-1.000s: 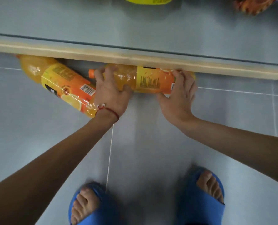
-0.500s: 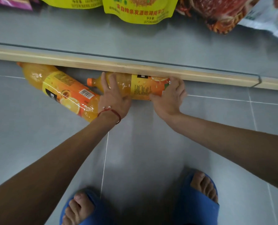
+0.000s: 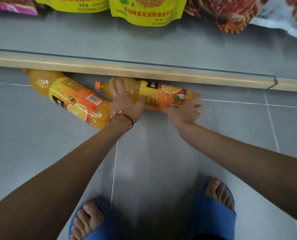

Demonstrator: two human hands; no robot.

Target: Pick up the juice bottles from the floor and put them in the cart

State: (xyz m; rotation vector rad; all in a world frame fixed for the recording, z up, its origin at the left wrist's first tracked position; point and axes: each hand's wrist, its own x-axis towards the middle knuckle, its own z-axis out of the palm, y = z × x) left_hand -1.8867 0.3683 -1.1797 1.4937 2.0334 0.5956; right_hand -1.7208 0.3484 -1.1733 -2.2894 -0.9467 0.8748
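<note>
The left hand (image 3: 125, 103) grips the shoulder of a juice bottle (image 3: 161, 97) that lies sideways at the wooden shelf edge (image 3: 144, 73), its orange cap pointing left. The right hand (image 3: 184, 112) wraps the bottle's base. A second juice bottle (image 3: 71, 97) lies slanted on the grey tiled floor (image 3: 40, 153), just beside the left wrist. Yellow snack packets (image 3: 147, 11) sit on the shelf above, and blue slippers (image 3: 213, 213) stand below.
</note>
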